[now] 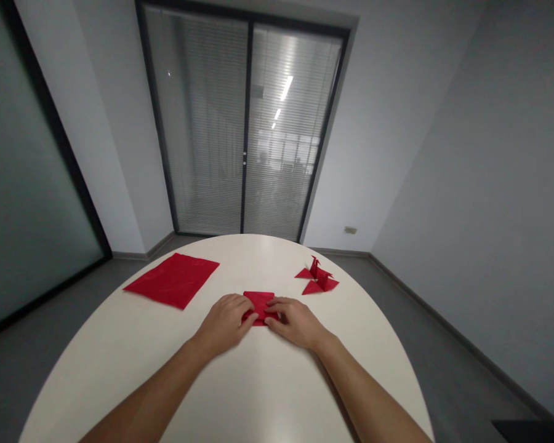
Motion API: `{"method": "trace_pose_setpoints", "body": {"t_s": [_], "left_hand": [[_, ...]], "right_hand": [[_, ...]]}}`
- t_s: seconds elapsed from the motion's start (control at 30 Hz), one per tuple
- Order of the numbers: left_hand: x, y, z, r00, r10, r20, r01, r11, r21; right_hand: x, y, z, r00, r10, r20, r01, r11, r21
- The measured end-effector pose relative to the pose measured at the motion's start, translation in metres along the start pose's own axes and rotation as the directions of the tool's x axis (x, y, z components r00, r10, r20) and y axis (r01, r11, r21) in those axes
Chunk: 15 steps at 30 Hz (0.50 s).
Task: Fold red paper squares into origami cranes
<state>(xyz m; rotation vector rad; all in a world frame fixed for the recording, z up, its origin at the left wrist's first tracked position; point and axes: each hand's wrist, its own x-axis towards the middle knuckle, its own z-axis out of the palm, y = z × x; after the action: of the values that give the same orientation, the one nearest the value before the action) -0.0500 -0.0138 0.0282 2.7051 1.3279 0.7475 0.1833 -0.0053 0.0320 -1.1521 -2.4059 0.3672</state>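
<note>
The person's left hand (226, 321) is half curled, thumb and fingers grasping the left side of a folded red paper (259, 301), while the right hand (299, 322), its fingers bent and somewhat parted from the thumb, grasps the right side. The folded piece lies between them on a round white table (258, 394), its far edge uncovered. Beyond the left hand a red sheet (173, 280) lies flat near the rim, and beyond the right stand two red origami birds (322, 282), wings spread, close beside each other.
</note>
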Motion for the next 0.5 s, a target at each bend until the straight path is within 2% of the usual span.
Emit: {"method": "trace_pose_setpoints", "body": {"t_s": [0.17,0.37,0.5], "left_hand": [[-0.0009,0.0012,0.0014,0.995,-0.036,-0.092,0.035,0.999,-0.019],[-0.0008,-0.0028,0.0045,0.98,-0.113,-0.163,0.109,0.993,-0.036],[-0.0006,-0.0076,0.009,0.972,-0.14,-0.186,0.136,0.99,-0.035]], "right_hand": [[0.0006,-0.0018,-0.0023,0.999,-0.032,0.04,0.03,0.998,0.05],[0.0013,0.0042,0.0034,0.998,-0.066,0.019,0.065,0.998,0.022],[0.001,0.0045,0.004,1.0,-0.02,0.008,0.019,0.997,0.074]]}}
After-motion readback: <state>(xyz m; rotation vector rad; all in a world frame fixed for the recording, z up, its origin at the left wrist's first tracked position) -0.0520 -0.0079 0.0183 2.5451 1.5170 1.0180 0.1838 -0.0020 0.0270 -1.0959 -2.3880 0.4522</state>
